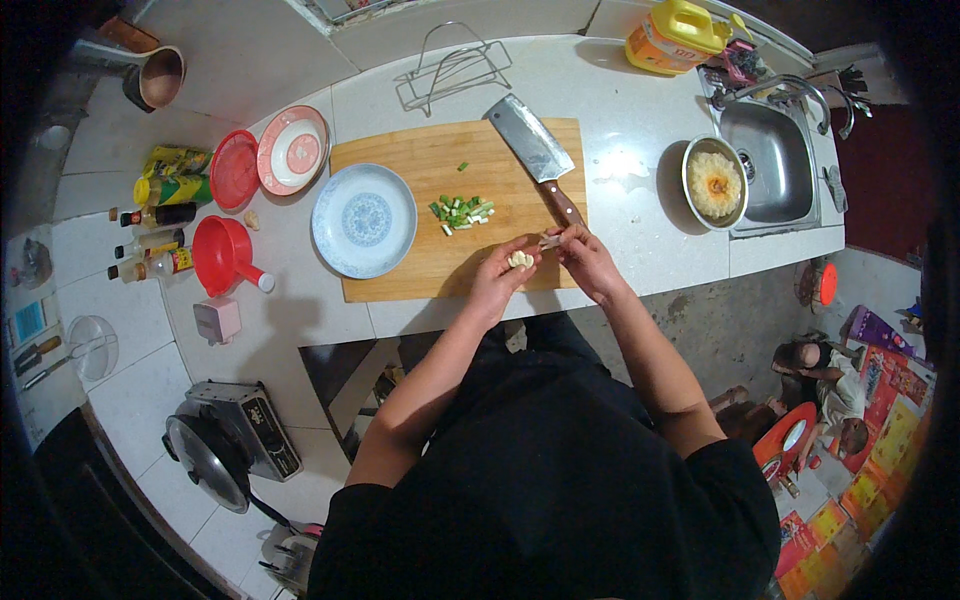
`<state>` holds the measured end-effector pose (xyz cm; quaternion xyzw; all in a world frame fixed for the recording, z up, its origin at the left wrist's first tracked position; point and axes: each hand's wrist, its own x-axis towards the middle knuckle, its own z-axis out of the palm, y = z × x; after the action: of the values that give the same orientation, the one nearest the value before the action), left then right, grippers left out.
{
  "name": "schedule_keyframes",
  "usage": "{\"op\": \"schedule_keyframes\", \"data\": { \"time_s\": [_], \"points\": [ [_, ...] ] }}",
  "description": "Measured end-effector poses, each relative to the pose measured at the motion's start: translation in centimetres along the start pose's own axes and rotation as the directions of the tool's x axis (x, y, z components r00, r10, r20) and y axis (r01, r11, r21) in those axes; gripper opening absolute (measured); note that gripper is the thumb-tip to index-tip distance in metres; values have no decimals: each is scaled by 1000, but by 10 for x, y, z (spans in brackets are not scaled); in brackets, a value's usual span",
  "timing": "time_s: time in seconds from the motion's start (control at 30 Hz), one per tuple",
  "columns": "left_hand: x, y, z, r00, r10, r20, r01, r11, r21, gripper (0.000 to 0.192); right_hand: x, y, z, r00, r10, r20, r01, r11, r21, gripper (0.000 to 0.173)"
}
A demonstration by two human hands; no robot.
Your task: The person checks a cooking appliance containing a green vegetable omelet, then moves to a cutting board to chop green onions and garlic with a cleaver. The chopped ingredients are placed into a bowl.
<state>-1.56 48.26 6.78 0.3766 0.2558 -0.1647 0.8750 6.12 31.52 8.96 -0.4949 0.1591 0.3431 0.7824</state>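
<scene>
Pale peeled garlic cloves point(520, 259) rest in my left hand point(498, 276), held above the front edge of a wooden cutting board point(390, 291). Close beside it, my right hand point(591, 262) pinches a thin, papery piece of garlic skin point(550, 241). A cleaver point(531, 139) lies on the board's right side, its brown handle reaching towards my right hand. Chopped green onion point(461, 212) sits in a small heap mid-board. To the left, a blue-patterned plate point(364, 221) overlaps the board's edge.
A metal bowl of pale food point(715, 186) stands beside the steel sink point(772, 165). At left are a red ladle point(223, 256), a pink-rimmed plate point(293, 150), several bottles point(161, 216), and a gas stove point(255, 427) with a lidded wok point(210, 461). A wire rack point(454, 75) stands behind.
</scene>
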Motion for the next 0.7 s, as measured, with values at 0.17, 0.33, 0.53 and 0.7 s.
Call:
{"op": "schedule_keyframes", "data": {
  "time_s": [0.17,0.33,0.53,0.7],
  "points": [
    [2,2,-27,955,286,-76,-199,809,553,31,1,-2,-11,996,84,15,-85,993,76,5],
    [-2,1,-48,890,455,10,-268,506,820,58,-3,8,-34,995,93,43,-99,981,168,7],
    [3,9,-22,877,458,144,-290,266,920,65,-40,13,-35,979,88,-184,-63,989,137,13],
    [17,9,-17,846,451,284,-369,112,923,63,-80,28,-43,964,75,-254,-40,989,141,15]
  ]
}}
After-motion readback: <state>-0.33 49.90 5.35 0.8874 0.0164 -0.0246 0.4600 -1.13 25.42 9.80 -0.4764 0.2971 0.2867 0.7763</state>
